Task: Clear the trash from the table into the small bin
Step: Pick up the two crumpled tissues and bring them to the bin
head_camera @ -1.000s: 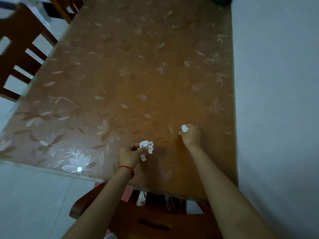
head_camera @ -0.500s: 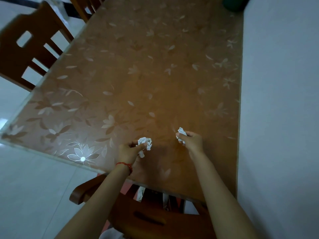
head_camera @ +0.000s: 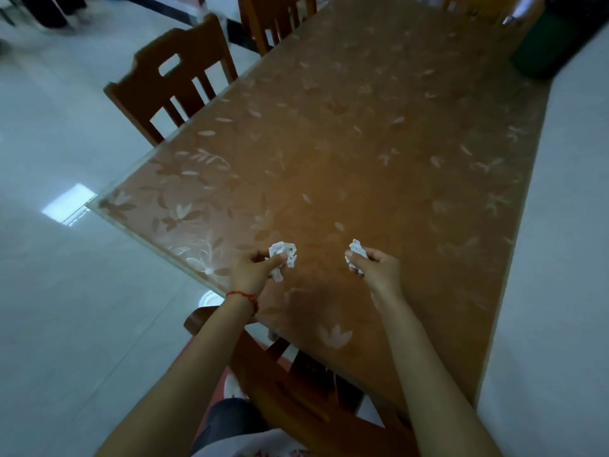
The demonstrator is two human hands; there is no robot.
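Head view: left hand [head_camera: 252, 270] pinches a crumpled white paper wad [head_camera: 284, 257] between thumb and fingers, lifted just clear of the table; a thin red string bracelet [head_camera: 244, 296] sits on that wrist; right hand [head_camera: 375, 267] closed round a smaller crumpled white paper scrap [head_camera: 356, 253], its top poking out past the fingers; both pieces held low over the near end, likely gathered one per hand so a single trip to the bin does for both.

Surface: long brown wooden table under a clear leaf-patterned cover [head_camera: 379, 153]; no other loose trash visible on it.

Room: pale glossy tiled floor [head_camera: 66, 291]; slat-backed brown wooden chair [head_camera: 171, 80] on the left side, another at the near end below the arms; dark green bin-like container [head_camera: 543, 44] at the far right corner, blurred, probably the drop target; well apart from both hands.
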